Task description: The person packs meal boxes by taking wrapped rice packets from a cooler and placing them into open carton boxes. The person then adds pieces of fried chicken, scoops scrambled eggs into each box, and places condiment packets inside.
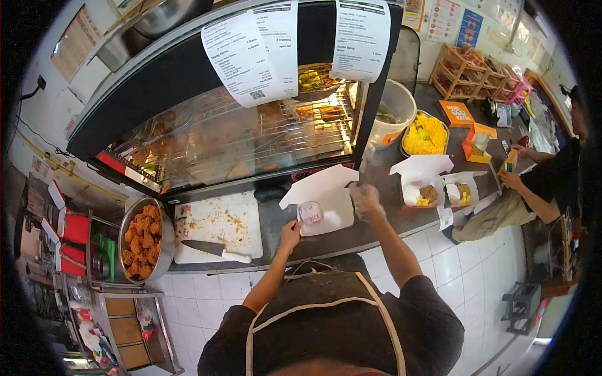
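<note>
An unfolded white takeaway box (342,216) lies on the dark counter in front of me, its lid raised at the back. Inside it sits a wrapped packet of rice (310,213) with red print. My left hand (290,236) pinches the box's near left corner. At the box's right edge is my right hand (368,202), in a clear plastic glove, its fingers stretched forward and somewhat blurred; nothing shows in it. To the right stand two open boxes, one (419,191) and another (463,191), both holding food.
Left are a cutting board (216,216) with a knife (210,248) and a bowl of fried chicken (143,241). A glass warmer (238,135) with hanging receipts (251,56) stands behind. Yellow rice (425,135), a bucket (395,106) and a co-worker (545,169) are right.
</note>
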`<state>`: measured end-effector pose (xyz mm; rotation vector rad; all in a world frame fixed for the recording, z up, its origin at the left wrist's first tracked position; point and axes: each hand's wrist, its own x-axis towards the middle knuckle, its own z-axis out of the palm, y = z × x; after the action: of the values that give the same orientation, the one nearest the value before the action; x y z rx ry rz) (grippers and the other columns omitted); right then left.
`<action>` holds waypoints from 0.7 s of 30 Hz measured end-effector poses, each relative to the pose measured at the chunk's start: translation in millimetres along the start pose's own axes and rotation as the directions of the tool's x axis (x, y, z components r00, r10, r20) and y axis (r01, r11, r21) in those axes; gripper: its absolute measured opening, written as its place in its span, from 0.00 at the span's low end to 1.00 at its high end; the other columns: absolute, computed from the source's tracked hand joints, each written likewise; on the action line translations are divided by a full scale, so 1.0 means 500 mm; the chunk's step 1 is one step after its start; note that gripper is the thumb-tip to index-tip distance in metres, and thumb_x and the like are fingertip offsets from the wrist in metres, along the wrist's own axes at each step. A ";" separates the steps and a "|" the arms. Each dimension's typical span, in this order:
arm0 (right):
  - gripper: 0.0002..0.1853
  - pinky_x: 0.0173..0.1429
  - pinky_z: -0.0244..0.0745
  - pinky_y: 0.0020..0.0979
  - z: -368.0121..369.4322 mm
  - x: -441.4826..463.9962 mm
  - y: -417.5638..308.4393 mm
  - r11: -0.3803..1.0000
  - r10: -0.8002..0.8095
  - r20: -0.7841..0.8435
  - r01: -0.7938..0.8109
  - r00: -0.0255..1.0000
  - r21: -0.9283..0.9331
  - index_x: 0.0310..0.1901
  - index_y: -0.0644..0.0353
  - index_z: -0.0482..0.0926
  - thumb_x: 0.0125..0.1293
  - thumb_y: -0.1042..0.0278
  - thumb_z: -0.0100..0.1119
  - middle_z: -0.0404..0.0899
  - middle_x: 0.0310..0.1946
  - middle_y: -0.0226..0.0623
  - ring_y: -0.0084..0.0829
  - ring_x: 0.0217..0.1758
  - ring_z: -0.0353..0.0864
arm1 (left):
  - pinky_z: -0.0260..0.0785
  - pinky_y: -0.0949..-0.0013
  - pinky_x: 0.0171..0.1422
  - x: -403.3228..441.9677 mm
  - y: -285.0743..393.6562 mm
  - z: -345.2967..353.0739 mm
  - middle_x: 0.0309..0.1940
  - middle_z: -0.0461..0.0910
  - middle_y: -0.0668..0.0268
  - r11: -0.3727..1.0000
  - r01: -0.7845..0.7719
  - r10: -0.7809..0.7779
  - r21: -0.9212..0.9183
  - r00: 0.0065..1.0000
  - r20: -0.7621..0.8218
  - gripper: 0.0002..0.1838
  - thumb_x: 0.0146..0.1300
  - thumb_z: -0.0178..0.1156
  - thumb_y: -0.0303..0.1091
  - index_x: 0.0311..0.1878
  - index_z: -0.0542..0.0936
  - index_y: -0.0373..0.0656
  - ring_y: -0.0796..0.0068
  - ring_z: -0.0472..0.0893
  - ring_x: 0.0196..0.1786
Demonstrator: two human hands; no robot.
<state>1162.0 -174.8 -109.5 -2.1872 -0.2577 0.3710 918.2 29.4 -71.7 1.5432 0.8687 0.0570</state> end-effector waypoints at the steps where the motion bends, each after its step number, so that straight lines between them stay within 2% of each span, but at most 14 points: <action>1: 0.07 0.33 0.74 0.34 -0.001 0.018 0.010 0.992 -0.112 -0.069 0.107 0.991 -0.069 0.33 0.59 0.79 0.58 0.64 0.60 0.79 0.26 0.38 0.32 0.29 0.79 | 0.79 0.68 0.33 0.004 -0.001 0.001 0.27 0.74 0.70 1.000 0.008 -0.008 -0.008 1.000 -0.016 0.13 0.69 0.53 0.38 0.45 0.79 0.38 0.80 0.75 0.29; 2: 0.08 0.30 0.73 0.35 -0.004 0.035 0.018 0.968 -0.222 -0.137 0.201 0.965 -0.153 0.33 0.60 0.78 0.59 0.64 0.61 0.79 0.24 0.36 0.29 0.27 0.78 | 0.79 0.68 0.33 0.007 -0.002 0.001 0.27 0.74 0.70 1.000 0.009 -0.009 -0.009 1.000 -0.017 0.13 0.69 0.53 0.38 0.45 0.79 0.38 0.80 0.75 0.29; 3: 0.07 0.31 0.73 0.35 -0.037 0.018 -0.013 0.943 -0.316 -0.115 0.298 0.942 -0.147 0.32 0.60 0.77 0.59 0.65 0.61 0.77 0.23 0.36 0.30 0.27 0.78 | 0.80 0.68 0.33 0.008 -0.004 0.002 0.27 0.73 0.71 0.999 0.010 -0.010 -0.033 1.000 -0.011 0.13 0.69 0.53 0.37 0.45 0.79 0.38 0.79 0.75 0.30; 5: 0.09 0.35 0.73 0.38 -0.054 -0.013 -0.046 0.933 -0.358 0.042 0.359 0.933 -0.008 0.32 0.61 0.75 0.61 0.65 0.59 0.76 0.23 0.38 0.32 0.29 0.78 | 0.80 0.67 0.34 0.014 -0.015 0.003 0.28 0.73 0.71 0.998 0.017 -0.016 -0.052 1.000 0.003 0.12 0.69 0.52 0.37 0.45 0.79 0.38 0.79 0.75 0.31; 6: 0.09 0.37 0.73 0.39 -0.063 -0.029 -0.062 0.927 -0.376 0.120 0.370 0.919 0.066 0.31 0.62 0.74 0.62 0.64 0.58 0.75 0.23 0.38 0.33 0.30 0.78 | 0.80 0.67 0.32 0.020 -0.023 0.001 0.30 0.76 0.68 0.998 0.012 -0.011 -0.067 1.000 0.017 0.13 0.68 0.53 0.36 0.48 0.78 0.38 0.77 0.77 0.31; 7: 0.10 0.38 0.74 0.36 -0.046 -0.031 -0.049 0.917 -0.396 0.173 0.380 0.902 0.119 0.36 0.59 0.76 0.63 0.61 0.56 0.76 0.28 0.36 0.31 0.32 0.78 | 0.80 0.66 0.30 0.026 -0.030 0.001 0.32 0.78 0.65 0.997 0.005 -0.002 -0.083 1.000 0.029 0.15 0.67 0.54 0.35 0.52 0.78 0.38 0.75 0.79 0.31; 10: 0.15 0.41 0.73 0.31 -0.069 -0.035 -0.100 0.984 -0.134 0.360 0.166 0.923 -0.059 0.40 0.55 0.79 0.64 0.53 0.57 0.76 0.34 0.27 0.26 0.34 0.75 | 0.81 0.66 0.31 0.028 -0.030 -0.003 0.30 0.76 0.67 0.992 -0.006 0.010 -0.129 0.999 0.032 0.12 0.68 0.53 0.35 0.47 0.79 0.38 0.77 0.78 0.32; 11: 0.15 0.40 0.72 0.31 -0.066 -0.036 -0.099 0.985 -0.139 0.350 0.091 0.926 0.149 0.38 0.56 0.79 0.63 0.52 0.57 0.76 0.33 0.28 0.26 0.33 0.75 | 0.81 0.66 0.31 0.027 -0.028 -0.007 0.30 0.76 0.67 0.992 -0.002 0.006 -0.129 0.999 0.031 0.12 0.68 0.53 0.35 0.47 0.79 0.38 0.77 0.78 0.32; 13: 0.15 0.39 0.72 0.31 -0.063 -0.042 -0.088 0.938 -0.128 0.346 -0.001 0.929 0.348 0.36 0.56 0.79 0.63 0.52 0.58 0.76 0.31 0.29 0.26 0.32 0.75 | 0.81 0.65 0.36 0.029 -0.025 -0.012 0.25 0.69 0.72 0.999 0.025 -0.021 -0.047 0.997 0.080 0.11 0.69 0.51 0.36 0.35 0.76 0.39 0.81 0.74 0.30; 15: 0.15 0.35 0.73 0.32 -0.101 -0.078 -0.175 0.790 0.209 0.524 -0.459 0.826 0.407 0.34 0.58 0.78 0.62 0.53 0.59 0.75 0.26 0.30 0.26 0.28 0.75 | 0.81 0.65 0.36 0.011 -0.003 -0.007 0.25 0.68 0.73 0.998 0.032 -0.027 -0.062 0.997 0.076 0.11 0.69 0.51 0.36 0.33 0.76 0.39 0.81 0.74 0.30; 16: 0.15 0.35 0.73 0.32 -0.109 -0.084 -0.196 0.789 0.211 0.525 -0.461 0.824 0.405 0.34 0.58 0.78 0.62 0.53 0.59 0.75 0.26 0.30 0.26 0.28 0.75 | 0.81 0.65 0.36 0.006 0.005 -0.007 0.24 0.67 0.73 0.997 0.025 -0.019 -0.078 0.997 0.068 0.12 0.69 0.51 0.35 0.32 0.75 0.39 0.81 0.73 0.29; 18: 0.14 0.33 0.75 0.32 -0.122 -0.083 -0.223 0.957 0.260 0.477 -0.288 0.840 -0.014 0.32 0.60 0.79 0.62 0.56 0.59 0.74 0.22 0.30 0.24 0.25 0.74 | 0.81 0.66 0.34 0.012 0.002 -0.006 0.25 0.71 0.71 0.994 0.026 -0.020 -0.102 0.998 0.056 0.10 0.68 0.52 0.34 0.35 0.77 0.38 0.80 0.74 0.28; 19: 0.14 0.33 0.75 0.32 -0.122 -0.083 -0.218 0.957 0.262 0.475 -0.289 0.840 -0.016 0.32 0.60 0.79 0.62 0.56 0.59 0.74 0.22 0.30 0.24 0.25 0.74 | 0.81 0.68 0.32 0.012 -0.003 -0.005 0.26 0.75 0.68 0.992 0.031 -0.026 -0.123 0.999 0.045 0.10 0.68 0.52 0.33 0.38 0.79 0.38 0.79 0.75 0.27; 21: 0.13 0.32 0.76 0.31 -0.113 -0.076 -0.201 0.769 0.287 0.484 -0.500 0.827 0.398 0.35 0.61 0.80 0.62 0.58 0.59 0.75 0.22 0.30 0.25 0.25 0.75 | 0.80 0.68 0.31 0.022 -0.020 -0.006 0.27 0.75 0.68 0.995 0.019 -0.013 -0.102 0.998 0.059 0.10 0.68 0.52 0.34 0.38 0.79 0.38 0.79 0.76 0.28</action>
<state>1141.4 -168.7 9.8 -1.5991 0.1025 1.0184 919.7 37.1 -84.5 1.4351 0.8195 0.0439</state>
